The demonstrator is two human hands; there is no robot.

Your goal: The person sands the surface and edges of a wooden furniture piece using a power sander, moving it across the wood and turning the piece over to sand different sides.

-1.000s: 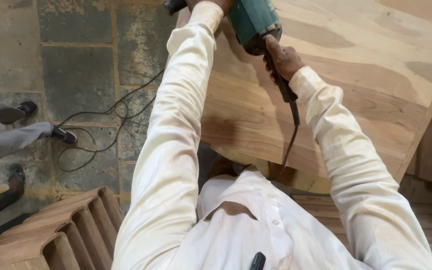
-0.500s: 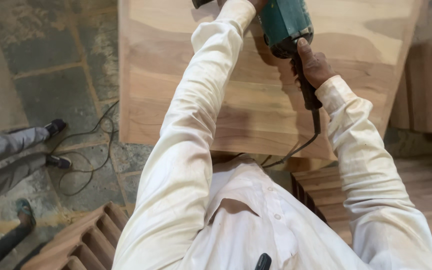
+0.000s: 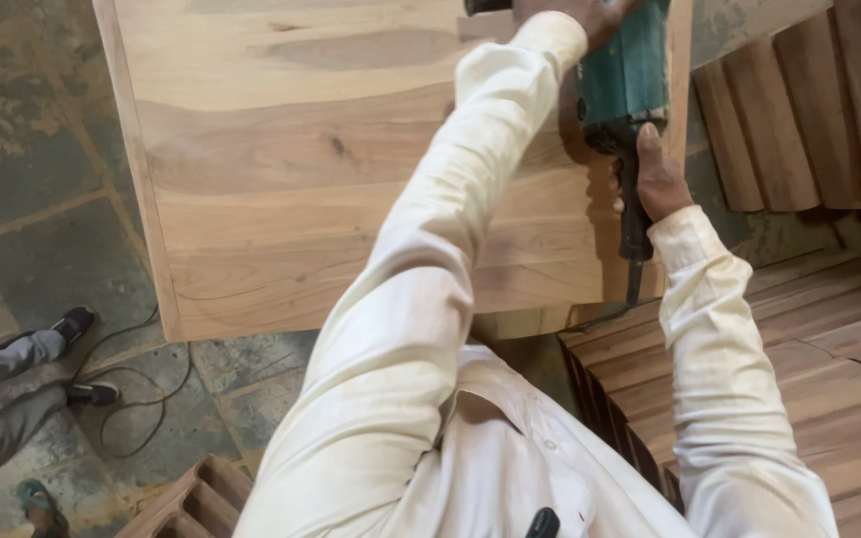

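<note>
A large light wooden panel (image 3: pixel 331 159) lies flat in front of me. On its right edge rests a teal power sander (image 3: pixel 622 82). My right hand (image 3: pixel 658 171) grips the tool's black rear handle. At the top edge of the view, my left hand (image 3: pixel 590 12) presses on the front of the tool, partly cut off. Both arms wear cream sleeves. A black cable hangs below the handle.
Grooved wooden boards are stacked at the right (image 3: pixel 809 329) and upper right (image 3: pixel 799 110). Another carved piece (image 3: pixel 191 503) lies at the bottom left. Another person's legs and shoes (image 3: pixel 42 369) stand on the stone floor at left, beside a loose cable (image 3: pixel 142 399).
The view has shifted so the panel now fills the upper left. The sander and both hands have moved toward the panel's right edge.
</note>
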